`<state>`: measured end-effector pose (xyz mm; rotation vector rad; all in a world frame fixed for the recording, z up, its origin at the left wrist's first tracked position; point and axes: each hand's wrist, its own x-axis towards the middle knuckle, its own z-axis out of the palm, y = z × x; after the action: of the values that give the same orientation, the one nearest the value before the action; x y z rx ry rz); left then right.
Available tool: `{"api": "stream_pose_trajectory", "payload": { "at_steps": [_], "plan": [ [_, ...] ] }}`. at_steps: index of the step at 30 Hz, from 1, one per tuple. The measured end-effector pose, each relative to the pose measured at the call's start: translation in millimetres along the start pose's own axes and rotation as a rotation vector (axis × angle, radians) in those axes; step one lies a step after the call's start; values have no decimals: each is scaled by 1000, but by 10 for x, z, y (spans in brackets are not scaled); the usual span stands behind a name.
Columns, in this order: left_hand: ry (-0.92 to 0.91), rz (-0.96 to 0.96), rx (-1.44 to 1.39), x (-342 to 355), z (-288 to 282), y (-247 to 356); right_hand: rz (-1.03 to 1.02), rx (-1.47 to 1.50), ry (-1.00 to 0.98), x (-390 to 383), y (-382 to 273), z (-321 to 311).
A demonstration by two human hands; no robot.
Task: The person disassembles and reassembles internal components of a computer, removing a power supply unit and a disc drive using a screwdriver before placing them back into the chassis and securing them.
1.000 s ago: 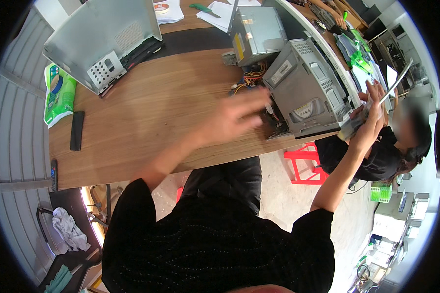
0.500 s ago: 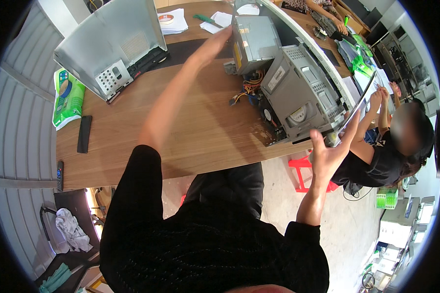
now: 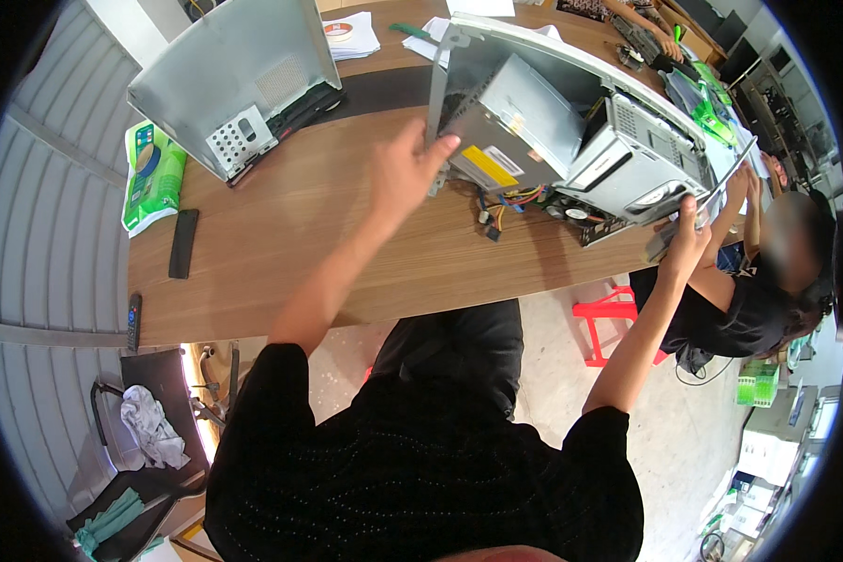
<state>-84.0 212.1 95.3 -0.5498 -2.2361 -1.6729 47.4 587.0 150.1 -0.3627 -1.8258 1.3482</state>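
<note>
An opened desktop computer case [image 3: 452,70] is tilted on the wooden table in front of me. It holds a boxy metal power supply [image 3: 510,140] with a yellow label, and a grey drive cage [image 3: 642,150]. Coloured cables [image 3: 498,214] hang out beneath the power supply. My left hand [image 3: 405,173] grips the case's left edge, its thumb on the inner side. At the right end, my right hand [image 3: 686,245] is closed around the case's lower corner, thumb up; some of its fingers are hidden.
A detached metal side panel [image 3: 244,84] stands at the left, beside a green packet [image 3: 155,183] and a black phone [image 3: 184,244]. A remote [image 3: 135,321] lies at the table's left edge. A co-worker [image 3: 759,290] sits close on the right, near a red stool [image 3: 604,314].
The case has turned and tilted, bringing the power supply's labelled side into view. My left hand has come nearer along its left edge; my right hand has moved right and closed on the corner.
</note>
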Motion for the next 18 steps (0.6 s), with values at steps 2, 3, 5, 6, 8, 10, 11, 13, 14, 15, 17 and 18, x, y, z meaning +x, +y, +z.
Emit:
{"api": "stream_pose_trajectory", "payload": {
  "at_steps": [2,3,5,6,8,10,11,13,14,15,17,18],
  "plan": [
    [105,87,102,-201,56,99,23,23,36,44,44,49],
    [99,79,110,-295,24,183,-14,39,100,27,54,112],
    [27,12,15,-391,9,327,-49,42,169,-82,-46,207],
    [20,-14,24,-474,-22,318,-167,-32,319,-235,-168,317],
    [-45,-59,81,-422,-115,290,-434,-122,588,-470,-275,458],
    [-82,25,10,-369,-166,167,-293,-45,522,-897,-247,446],
    [-126,104,-53,-338,-209,82,-276,38,440,-1091,-218,523],
    [-146,-10,-146,-147,-408,-94,-240,53,146,-1443,-294,786],
    [-161,-119,-248,-61,-476,-133,-225,47,51,-1524,-324,899],
    [-166,-122,-244,52,-499,-96,-220,48,-38,-1536,-342,1034],
    [-163,30,-352,263,-537,48,15,198,-65,-1554,-442,1229],
    [-163,39,-359,342,-509,102,57,277,-101,-1496,-404,1272]
  ]
}}
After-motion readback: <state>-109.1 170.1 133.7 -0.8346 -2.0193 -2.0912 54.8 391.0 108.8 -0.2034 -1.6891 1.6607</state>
